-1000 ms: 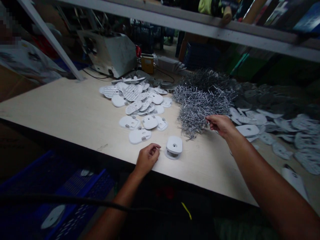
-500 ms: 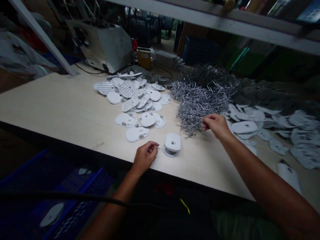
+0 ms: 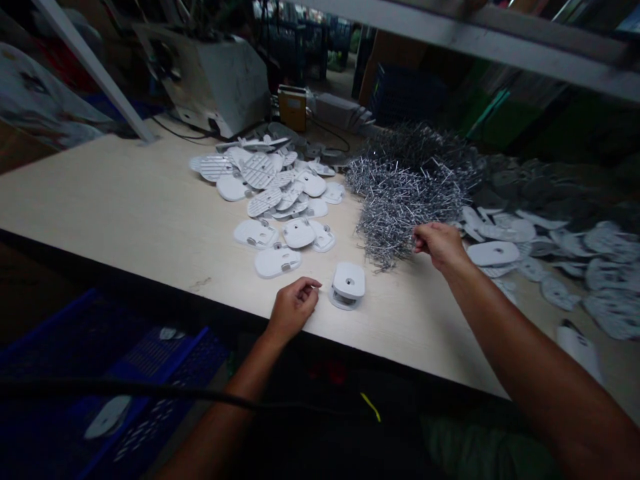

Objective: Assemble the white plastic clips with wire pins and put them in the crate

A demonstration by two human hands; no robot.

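Note:
My left hand (image 3: 294,308) rests on the pale wooden worktable (image 3: 125,193) near its front edge, fingers loosely curled around nothing visible. Just right of it stands a white plastic clip-like part (image 3: 349,281) with a central hole. My right hand (image 3: 439,245) is at the lower edge of a tangled heap of short metal pins (image 3: 407,200), its fingertips pinched together among them. Whether they hold a pin is hidden. Scattered white plastic plates (image 3: 265,200), some ribbed and some smooth, lie left of the heap.
More white perforated plates (image 3: 565,247) spread across the table's right side. A blue plastic crate (image 3: 165,360) with white pieces sits below the front edge, and a black cable (image 3: 125,390) crosses there. A white machine (image 3: 225,83), a yellow box (image 3: 293,107) and an overhead shelf bar (image 3: 475,40) stand beyond.
My right hand has shifted slightly right along the pin heap. The whole scene sits a little higher in the view. The left hand and the clip-like part have barely moved.

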